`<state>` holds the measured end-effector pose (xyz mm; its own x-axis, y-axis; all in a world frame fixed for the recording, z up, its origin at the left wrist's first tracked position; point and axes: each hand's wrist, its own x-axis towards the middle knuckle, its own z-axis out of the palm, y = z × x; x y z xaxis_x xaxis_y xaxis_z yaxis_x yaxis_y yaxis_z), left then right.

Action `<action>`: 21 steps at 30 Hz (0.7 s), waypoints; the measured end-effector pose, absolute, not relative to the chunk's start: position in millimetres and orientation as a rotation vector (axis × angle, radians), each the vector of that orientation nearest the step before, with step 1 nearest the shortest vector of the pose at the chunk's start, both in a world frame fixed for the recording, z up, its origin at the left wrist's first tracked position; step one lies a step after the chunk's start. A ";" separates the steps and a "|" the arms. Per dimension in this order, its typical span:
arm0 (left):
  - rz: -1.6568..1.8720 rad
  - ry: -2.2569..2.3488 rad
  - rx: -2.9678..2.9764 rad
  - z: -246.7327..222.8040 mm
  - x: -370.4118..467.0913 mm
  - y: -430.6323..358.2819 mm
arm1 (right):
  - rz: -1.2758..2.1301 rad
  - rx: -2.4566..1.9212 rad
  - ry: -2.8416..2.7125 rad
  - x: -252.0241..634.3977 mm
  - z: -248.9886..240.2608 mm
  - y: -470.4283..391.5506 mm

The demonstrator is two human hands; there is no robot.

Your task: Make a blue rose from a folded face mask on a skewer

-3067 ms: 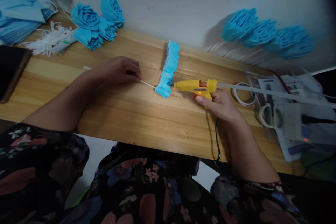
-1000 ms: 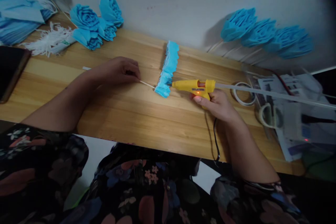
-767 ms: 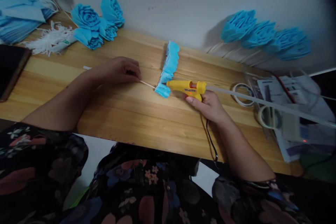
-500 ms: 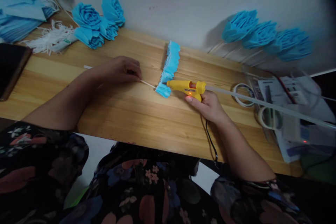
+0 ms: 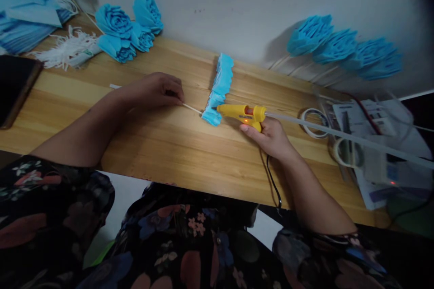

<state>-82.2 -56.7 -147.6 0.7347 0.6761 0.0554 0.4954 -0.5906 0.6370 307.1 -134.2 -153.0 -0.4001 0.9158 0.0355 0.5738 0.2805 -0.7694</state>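
Note:
My left hand (image 5: 164, 90) pinches a thin pale stick (image 5: 192, 108), whose far end meets the lower end of a blue ruffled strip (image 5: 222, 76). That strip lies on the wooden table, its near end folded around the stick's tip. A yellow glue gun (image 5: 237, 111) is gripped in my right hand (image 5: 269, 135), with its nozzle at the strip's lower part. From the back of the gun a long translucent glue stick (image 5: 339, 134) runs to the right, and an orange light glows on its body. Whether the nozzle touches the strip I cannot tell.
Blue fabric roses (image 5: 115, 22) lie at the back left, beside a bundle of white strings (image 5: 68, 49) and a phone (image 5: 16, 86). More blue roses on sticks (image 5: 310, 34) lean against the wall. Tape rolls (image 5: 315, 123) and papers (image 5: 413, 131) sit at right; a black cord (image 5: 271, 180) hangs near the front edge.
Almost nothing differs. The whole view has shifted very slightly; both hands keep their hold and the nozzle stays at the strip's lower part.

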 end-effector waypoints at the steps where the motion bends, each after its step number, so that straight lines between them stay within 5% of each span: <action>1: 0.396 0.882 2.328 -147.9 -82.3 -56.7 | 0.946 -1.331 -2.076 307.5 -152.2 -134.1; 21: 0.406 0.862 2.326 -148.6 -83.7 -56.1 | 0.994 -1.334 -2.143 325.2 -143.8 -131.6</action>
<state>-83.7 -56.1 -148.6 0.7397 0.6693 0.0692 0.4794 -0.5964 0.6438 325.2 -131.6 -143.8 -0.4477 0.8940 -0.0155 0.5892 0.2819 -0.7572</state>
